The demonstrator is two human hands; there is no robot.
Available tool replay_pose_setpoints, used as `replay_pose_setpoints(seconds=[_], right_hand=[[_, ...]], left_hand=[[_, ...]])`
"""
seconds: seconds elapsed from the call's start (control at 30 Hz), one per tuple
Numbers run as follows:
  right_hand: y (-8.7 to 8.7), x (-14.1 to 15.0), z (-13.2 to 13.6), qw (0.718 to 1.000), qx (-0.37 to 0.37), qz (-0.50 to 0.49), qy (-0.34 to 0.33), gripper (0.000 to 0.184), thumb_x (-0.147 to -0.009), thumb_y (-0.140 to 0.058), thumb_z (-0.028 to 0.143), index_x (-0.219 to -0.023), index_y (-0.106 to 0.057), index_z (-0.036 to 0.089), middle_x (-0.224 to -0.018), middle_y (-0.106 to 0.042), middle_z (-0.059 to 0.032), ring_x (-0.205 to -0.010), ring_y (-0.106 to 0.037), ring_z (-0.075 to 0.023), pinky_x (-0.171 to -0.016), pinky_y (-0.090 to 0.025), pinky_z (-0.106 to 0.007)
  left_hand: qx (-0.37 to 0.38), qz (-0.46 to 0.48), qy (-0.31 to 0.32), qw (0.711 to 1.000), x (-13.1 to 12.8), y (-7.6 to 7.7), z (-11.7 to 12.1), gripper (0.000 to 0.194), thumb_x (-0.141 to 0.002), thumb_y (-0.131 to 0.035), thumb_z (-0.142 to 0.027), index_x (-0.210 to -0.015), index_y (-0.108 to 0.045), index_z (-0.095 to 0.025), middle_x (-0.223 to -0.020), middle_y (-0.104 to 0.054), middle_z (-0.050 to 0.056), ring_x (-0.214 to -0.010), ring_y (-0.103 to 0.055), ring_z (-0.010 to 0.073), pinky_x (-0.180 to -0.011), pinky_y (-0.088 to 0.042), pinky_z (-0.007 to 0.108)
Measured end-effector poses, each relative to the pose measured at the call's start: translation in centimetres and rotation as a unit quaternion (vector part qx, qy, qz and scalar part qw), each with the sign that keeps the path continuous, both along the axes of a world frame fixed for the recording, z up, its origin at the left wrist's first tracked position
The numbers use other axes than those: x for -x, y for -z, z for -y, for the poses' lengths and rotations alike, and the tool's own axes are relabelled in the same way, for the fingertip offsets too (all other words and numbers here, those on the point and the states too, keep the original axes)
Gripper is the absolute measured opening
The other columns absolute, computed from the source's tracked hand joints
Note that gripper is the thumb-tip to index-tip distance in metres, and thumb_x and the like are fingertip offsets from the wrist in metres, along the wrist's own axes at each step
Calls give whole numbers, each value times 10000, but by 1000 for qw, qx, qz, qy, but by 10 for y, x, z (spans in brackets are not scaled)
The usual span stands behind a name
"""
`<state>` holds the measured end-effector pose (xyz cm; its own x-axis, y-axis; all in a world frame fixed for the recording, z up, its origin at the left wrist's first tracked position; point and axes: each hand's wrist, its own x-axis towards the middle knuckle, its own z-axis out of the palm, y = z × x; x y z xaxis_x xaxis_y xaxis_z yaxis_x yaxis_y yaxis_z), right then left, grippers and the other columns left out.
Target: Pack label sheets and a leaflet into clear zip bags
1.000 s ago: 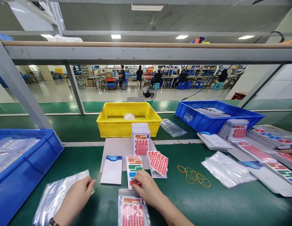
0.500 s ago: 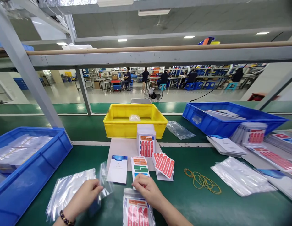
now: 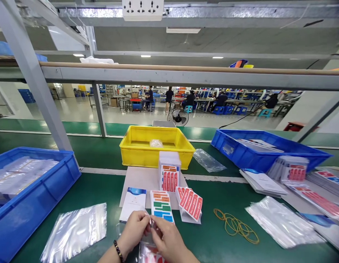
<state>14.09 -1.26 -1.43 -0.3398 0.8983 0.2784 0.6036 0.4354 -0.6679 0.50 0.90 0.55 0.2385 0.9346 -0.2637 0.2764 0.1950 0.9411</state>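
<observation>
My left hand [image 3: 134,230] and my right hand [image 3: 168,233] meet at the front middle, fingers pinched together on a clear plastic bag [image 3: 120,228] whose edge shows left of them. Partly under my hands lies a filled bag [image 3: 150,255] with a red-printed sheet inside. Just beyond stand a white booklet [image 3: 134,202] with a blue top and a stack of coloured sticker sheets [image 3: 161,205]. Red sticker sheets [image 3: 191,204] lie fanned to the right. Behind them rises a tall stack of red-labelled cards [image 3: 169,177]. Flat clear bags [image 3: 76,230] are piled to my left.
A blue bin [image 3: 53,186] of packed bags stands left, a yellow bin [image 3: 136,157] at the back, another blue bin [image 3: 240,155] back right. Rubber bands [image 3: 237,226], more clear bags [image 3: 281,223] and booklets [image 3: 264,182] lie right. A metal shelf beam [image 3: 185,76] crosses above.
My left hand has moved right from beside the bag pile, bringing a clear bag to my right hand. Both hands now pinch it. The view has tilted up slightly.
</observation>
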Motion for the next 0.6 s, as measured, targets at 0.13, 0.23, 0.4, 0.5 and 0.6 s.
replay_pose_setpoints(seconds=[0.13, 0.23, 0.4, 0.5, 0.6], right_hand=[[-2, 1, -3, 997, 58, -22, 38, 138, -745, -473, 202, -648, -566, 171, -602, -544, -1, -551, -491, -126, -522, -361, -216], [3, 0, -6, 997, 64, -17, 34, 254, -769, -404, 189, -517, -439, 176, -508, -447, 30, -495, -427, -101, -480, -294, -203], [12, -3, -9, 988, -92, 86, 86, 263, -788, -356, 171, -530, -408, 185, -527, -443, 11, -507, -416, -120, -498, -271, -241], [7, -5, -9, 979, -148, 88, 109, 235, -819, -345, 174, -636, -491, 172, -592, -488, -20, -563, -463, -147, -533, -329, -252], [-1, -3, -4, 980, -169, 92, 43, 190, -797, -455, 264, -915, -543, 142, -761, -545, -68, -671, -509, -186, -588, -398, -277]], left_hand=[[-3, 35, 11, 999, 1, 11, 3, 340, -651, -478, -491, -519, -428, -182, -443, -387, -63, -441, -328, 86, -455, -240, 218], [-10, 39, 40, 998, 3, 12, 5, 346, -678, -475, -483, -514, -414, -184, -449, -390, -56, -456, -319, 91, -465, -230, 223], [-71, -47, 49, 995, 5, 9, 7, 286, -688, -463, -330, -471, -339, -190, -488, -346, -54, -519, -306, 95, -497, -215, 228], [-52, -49, 33, 997, 5, 13, 5, 276, -663, -465, -295, -452, -315, -198, -460, -300, -66, -489, -277, 87, -478, -200, 228], [-37, -37, 9, 999, 9, 16, 0, 278, -672, -448, -309, -453, -311, -204, -444, -275, -74, -468, -261, 83, -460, -201, 219]])
